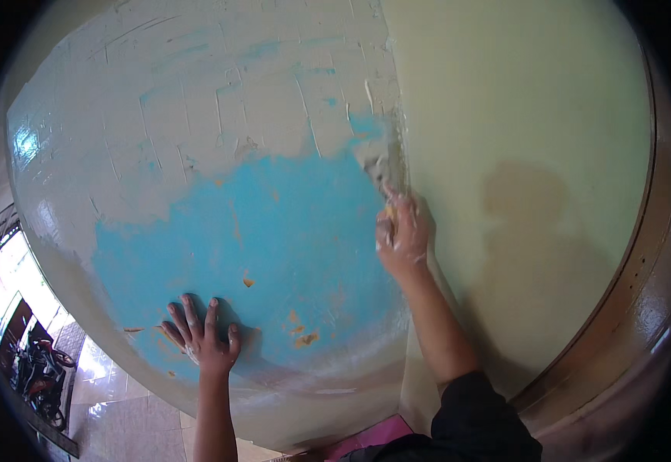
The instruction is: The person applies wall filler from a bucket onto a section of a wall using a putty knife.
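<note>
My right hand point(406, 235) grips a putty knife point(375, 168), its blade loaded with grey-white putty and pressed on the wall near the corner. The handle is mostly hidden by my fingers, which are smeared with putty. On the lower left of the wall my left hand point(203, 339) lies flat with its fingers spread, holding nothing; some putty marks it. Between the hands is a bare blue painted patch point(274, 231) with a few brownish chipped spots point(305, 339). Above it spreads a coat of grey putty point(197, 100) with ridges and streaks of blue showing through.
A pale green wall point(505, 100) meets the puttied wall at a corner on the right, with my shadow on it. Beyond it runs a brown wooden frame point(582, 350). At lower left are a tiled floor point(120, 416) and a parked motorcycle point(43, 377). Something pink point(370, 439) lies below.
</note>
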A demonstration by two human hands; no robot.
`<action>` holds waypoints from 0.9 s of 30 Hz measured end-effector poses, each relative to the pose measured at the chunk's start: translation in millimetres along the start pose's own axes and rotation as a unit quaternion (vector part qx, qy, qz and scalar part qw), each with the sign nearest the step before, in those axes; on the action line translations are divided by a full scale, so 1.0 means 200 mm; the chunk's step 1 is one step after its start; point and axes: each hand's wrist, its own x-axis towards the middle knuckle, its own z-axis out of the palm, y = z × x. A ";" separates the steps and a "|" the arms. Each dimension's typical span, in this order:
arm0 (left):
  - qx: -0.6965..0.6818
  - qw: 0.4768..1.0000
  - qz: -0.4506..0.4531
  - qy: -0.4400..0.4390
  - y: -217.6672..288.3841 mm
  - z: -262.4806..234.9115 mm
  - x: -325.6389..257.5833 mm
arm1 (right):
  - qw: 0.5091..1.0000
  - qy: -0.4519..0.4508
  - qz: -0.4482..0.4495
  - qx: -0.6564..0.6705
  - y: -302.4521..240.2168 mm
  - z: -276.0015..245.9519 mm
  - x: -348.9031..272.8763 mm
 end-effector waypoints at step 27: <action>-0.012 1.000 0.012 0.006 -0.02 0.00 -0.01 | 0.987 -0.060 0.119 -0.086 -0.09 -0.15 0.12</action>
